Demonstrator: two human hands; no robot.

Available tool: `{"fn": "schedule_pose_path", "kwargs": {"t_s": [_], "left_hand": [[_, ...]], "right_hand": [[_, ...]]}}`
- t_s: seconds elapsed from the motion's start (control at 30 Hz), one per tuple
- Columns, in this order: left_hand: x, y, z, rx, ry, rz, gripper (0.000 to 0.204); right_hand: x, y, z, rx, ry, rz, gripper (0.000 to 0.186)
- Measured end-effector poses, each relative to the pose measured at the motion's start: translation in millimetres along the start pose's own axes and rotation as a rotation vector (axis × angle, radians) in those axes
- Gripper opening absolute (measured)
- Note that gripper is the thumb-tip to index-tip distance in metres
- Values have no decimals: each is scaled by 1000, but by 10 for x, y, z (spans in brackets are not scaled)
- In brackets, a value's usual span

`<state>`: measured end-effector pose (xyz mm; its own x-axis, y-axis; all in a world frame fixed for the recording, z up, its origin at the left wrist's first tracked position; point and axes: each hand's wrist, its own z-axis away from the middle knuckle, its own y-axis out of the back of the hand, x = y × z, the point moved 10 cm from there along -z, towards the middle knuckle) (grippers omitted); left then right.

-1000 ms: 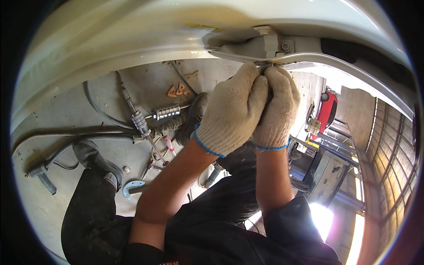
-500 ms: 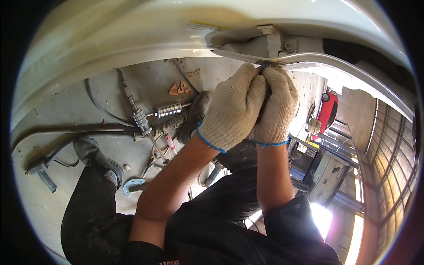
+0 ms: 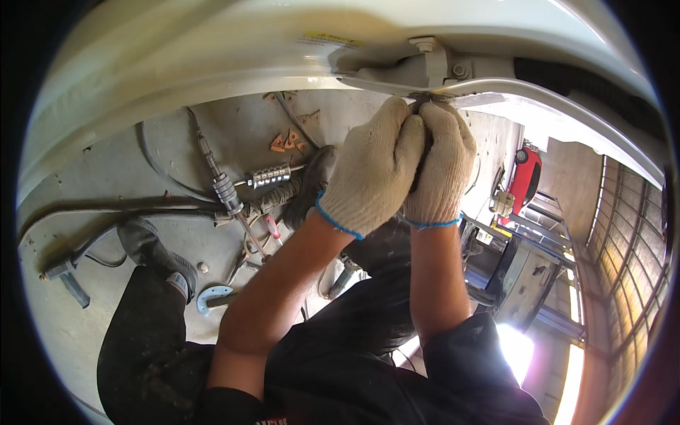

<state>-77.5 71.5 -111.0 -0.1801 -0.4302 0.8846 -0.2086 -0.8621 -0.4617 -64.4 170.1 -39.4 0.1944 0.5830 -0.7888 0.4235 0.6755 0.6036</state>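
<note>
Both my hands wear cream knit gloves with blue cuffs and are clasped together around a dark tool handle that points up. My left hand wraps over the outside. My right hand grips beside it. The tool's tip meets the lower edge of a white car body panel, just under a grey hinge bracket with a bolt. Most of the tool is hidden inside the gloves.
On the concrete floor below lie hoses and cables, a ribbed metal tool, a red-handled screwdriver and a round blue-white disc. My dark shoes stand among them. A red car and metal racks are at right.
My clasped hands have shifted very slightly upward against the panel edge; the grip is unchanged.
</note>
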Motion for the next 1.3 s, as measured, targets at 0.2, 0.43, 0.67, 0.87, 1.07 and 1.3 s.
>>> {"fn": "schedule_pose_path", "kwargs": {"t_s": [0.2,0.43,0.67,0.87,1.07,1.3], "left_hand": [[20,13,28,17,-24,-19,20],[3,11,-3,-1,34,-3,20],[47,47,-1,8,-30,-80,18],[34,9,10,-10,-47,-99,17],[85,18,-2,-28,-37,-157,15],[116,2,2,-10,-94,-185,14]], "right_hand": [[-24,-5,28,16,-21,-28,17],[-17,-1,18,25,2,-17,17],[-39,-29,27,12,32,37,16],[117,-22,19,11,-66,-102,15],[-21,-6,12,2,96,111,15],[79,8,36,15,50,40,17]]}}
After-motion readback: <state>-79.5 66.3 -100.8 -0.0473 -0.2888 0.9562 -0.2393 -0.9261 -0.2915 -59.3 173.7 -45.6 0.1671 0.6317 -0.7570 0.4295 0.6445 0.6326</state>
